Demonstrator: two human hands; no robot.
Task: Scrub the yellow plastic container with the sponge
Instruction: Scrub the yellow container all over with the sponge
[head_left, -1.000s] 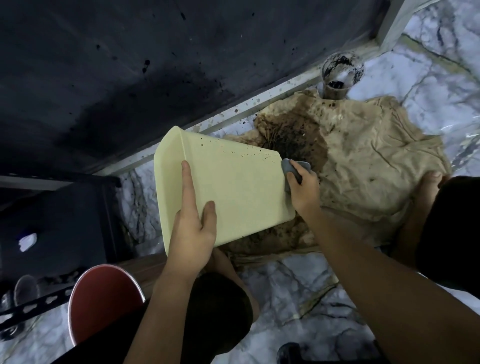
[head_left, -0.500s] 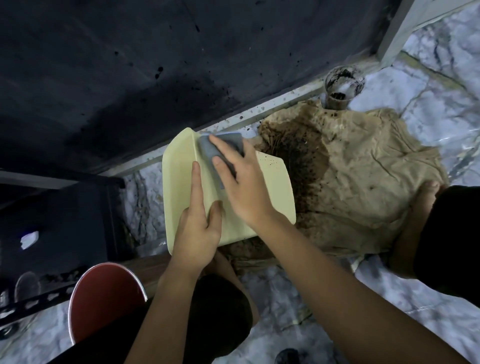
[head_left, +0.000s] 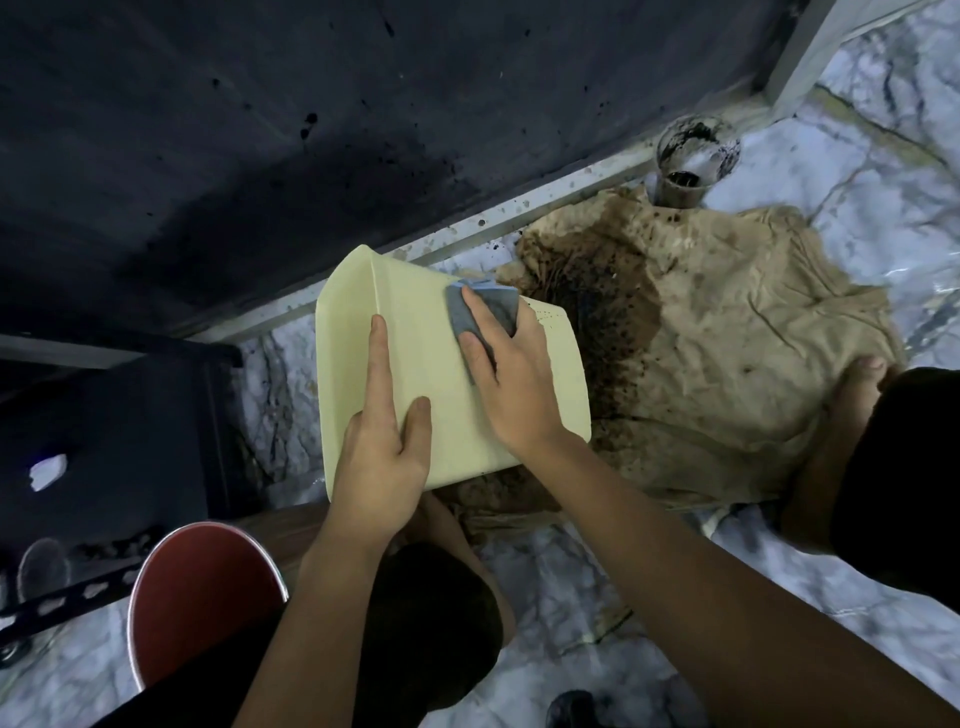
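yellow container (head_left: 431, 374) tipped on side, held off marble floor (head_left: 857, 171) above stained brown cloth (head_left: 727, 332). left hand (head_left: 382, 457) steadies near edge, index finger straight along wall, thumb pressed flat. right hand (head_left: 511, 379) presses grey sponge (head_left: 485, 312) flat near top edge, fingers extended. risk: hard push could twist container out of light left hold, drop onto dirty cloth. specks near right edge easy to miss.
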